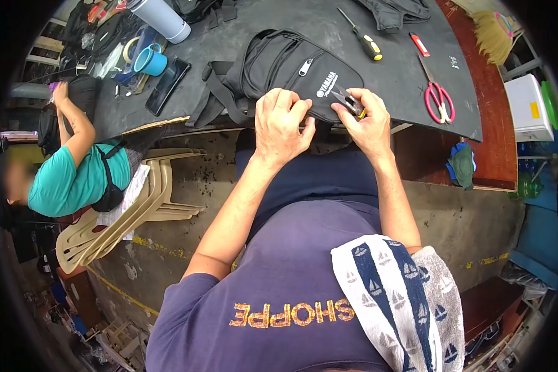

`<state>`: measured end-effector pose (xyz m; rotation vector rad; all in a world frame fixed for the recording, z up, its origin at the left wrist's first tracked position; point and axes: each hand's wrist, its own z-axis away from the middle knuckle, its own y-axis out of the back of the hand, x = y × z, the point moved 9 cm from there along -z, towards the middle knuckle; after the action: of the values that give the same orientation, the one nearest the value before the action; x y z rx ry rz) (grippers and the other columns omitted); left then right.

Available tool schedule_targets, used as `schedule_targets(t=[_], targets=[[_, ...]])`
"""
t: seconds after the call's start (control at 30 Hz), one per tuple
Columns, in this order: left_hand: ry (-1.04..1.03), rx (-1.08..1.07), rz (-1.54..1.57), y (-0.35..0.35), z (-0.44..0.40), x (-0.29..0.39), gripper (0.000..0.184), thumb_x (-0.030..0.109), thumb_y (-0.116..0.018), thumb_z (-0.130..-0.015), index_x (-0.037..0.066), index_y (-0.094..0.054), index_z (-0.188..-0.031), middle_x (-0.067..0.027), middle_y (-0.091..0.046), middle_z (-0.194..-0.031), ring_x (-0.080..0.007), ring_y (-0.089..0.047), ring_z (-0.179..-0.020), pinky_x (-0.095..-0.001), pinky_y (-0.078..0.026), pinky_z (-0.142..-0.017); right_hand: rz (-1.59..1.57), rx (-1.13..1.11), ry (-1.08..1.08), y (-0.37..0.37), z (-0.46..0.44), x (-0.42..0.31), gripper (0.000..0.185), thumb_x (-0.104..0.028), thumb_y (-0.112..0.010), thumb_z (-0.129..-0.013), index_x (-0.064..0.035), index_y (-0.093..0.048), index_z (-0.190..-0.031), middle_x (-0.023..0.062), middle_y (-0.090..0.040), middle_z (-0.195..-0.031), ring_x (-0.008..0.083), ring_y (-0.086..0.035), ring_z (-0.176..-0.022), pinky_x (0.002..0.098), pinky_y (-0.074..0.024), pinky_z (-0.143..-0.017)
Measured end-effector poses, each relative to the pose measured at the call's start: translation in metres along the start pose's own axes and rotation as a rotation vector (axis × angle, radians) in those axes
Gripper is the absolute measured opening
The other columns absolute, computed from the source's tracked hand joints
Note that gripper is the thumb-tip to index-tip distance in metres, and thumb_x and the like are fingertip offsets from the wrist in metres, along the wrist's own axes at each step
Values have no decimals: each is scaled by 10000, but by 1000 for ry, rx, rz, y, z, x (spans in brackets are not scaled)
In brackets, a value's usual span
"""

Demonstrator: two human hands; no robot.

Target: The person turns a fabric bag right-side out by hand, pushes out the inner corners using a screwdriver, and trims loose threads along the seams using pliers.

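Note:
A black bag (273, 68) with a YAMAHA logo and a zipper lies on the black tabletop (409, 99) in front of me. My left hand (282, 124) is at the bag's near edge, its thumb and fingers pinched together; what they hold, if anything, is too small to tell. In my right hand (367, 124) is a small pair of snips (352, 105) with yellow on the handle, its blades pointing toward the logo. Black straps (220, 93) spread from the bag's left side.
Red-handled scissors (439, 102), a red cutter (419, 44) and a screwdriver (369, 44) lie to the right. A phone (167, 87), blue mug (150, 61) and tumbler (161, 20) stand left. A person in green (74, 173) sits at far left.

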<state>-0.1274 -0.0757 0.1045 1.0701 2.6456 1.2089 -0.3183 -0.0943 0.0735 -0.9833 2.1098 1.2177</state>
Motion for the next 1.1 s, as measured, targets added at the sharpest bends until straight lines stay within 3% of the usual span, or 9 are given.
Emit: schedule_targets(t=[0.17, 0.27, 0.43, 0.53, 0.67, 0.83, 0.93, 1.1], targets=[[-11, -18, 118, 10, -9, 11, 268, 114, -848, -754, 125, -776, -1011, 1, -632, -957, -254, -601, -1012, -427, -460, -883, 3, 18, 23, 0, 0, 0, 332, -217, -903, -829, -76, -736, -1080, 76, -753, -955, 296, -703, -940, 412, -551, -871], [4, -187, 136, -10, -6, 13, 221, 101, -821, -804, 114, -771, -1018, -3, -643, -920, -248, -619, -945, -411, -481, -858, 20, 7, 33, -1, 1, 0, 337, -216, -903, -827, -71, -735, -1081, 76, -755, -960, 305, -705, -947, 413, -552, -872], [34, -195, 143, -15, -13, 6, 129, 92, -782, -890, 98, -759, -1016, -25, -660, -879, -241, -647, -835, -365, -515, -785, 16, 5, 44, -1, 2, 0, 339, -215, -903, -825, -70, -737, -1082, 77, -756, -964, 307, -705, -951, 414, -552, -871], [379, -129, 413, -13, -18, -25, 53, 102, -750, -961, 58, -730, -982, -45, -673, -856, -204, -652, -754, -313, -520, -709, 11, -2, 41, 0, 1, -1, 328, -213, -902, -828, -71, -738, -1074, 78, -756, -964, 306, -705, -957, 416, -551, -877], [455, -47, 640, -7, -19, -36, 88, 103, -709, -1013, 24, -705, -975, -50, -696, -897, -153, -656, -745, -282, -516, -695, 1, -2, 36, 0, 1, -1, 312, -211, -900, -832, -75, -737, -1061, 77, -755, -963, 304, -705, -962, 416, -545, -892], [555, 46, 810, 18, -12, -62, 84, 87, -730, -996, 13, -694, -978, -44, -705, -921, -116, -641, -771, -275, -510, -701, -9, 2, 24, -1, 1, 2, 295, -204, -895, -836, -80, -737, -1052, 75, -755, -958, 302, -704, -962, 415, -539, -908], [270, 46, 388, 53, -34, -43, 106, 60, -786, -925, 47, -724, -1011, -48, -711, -945, -172, -666, -827, -306, -518, -706, 4, -8, 48, -1, 1, 0, 290, -207, -890, -839, -82, -739, -1053, 71, -755, -955, 299, -703, -966, 416, -537, -914], [1, -82, 209, 40, -25, -26, 218, 58, -844, -833, 88, -751, -1028, -38, -711, -997, -228, -671, -943, -357, -509, -774, 10, 8, 63, -1, 1, -1, 290, -216, -888, -842, -81, -739, -1051, 72, -754, -951, 296, -702, -965, 415, -535, -916]])
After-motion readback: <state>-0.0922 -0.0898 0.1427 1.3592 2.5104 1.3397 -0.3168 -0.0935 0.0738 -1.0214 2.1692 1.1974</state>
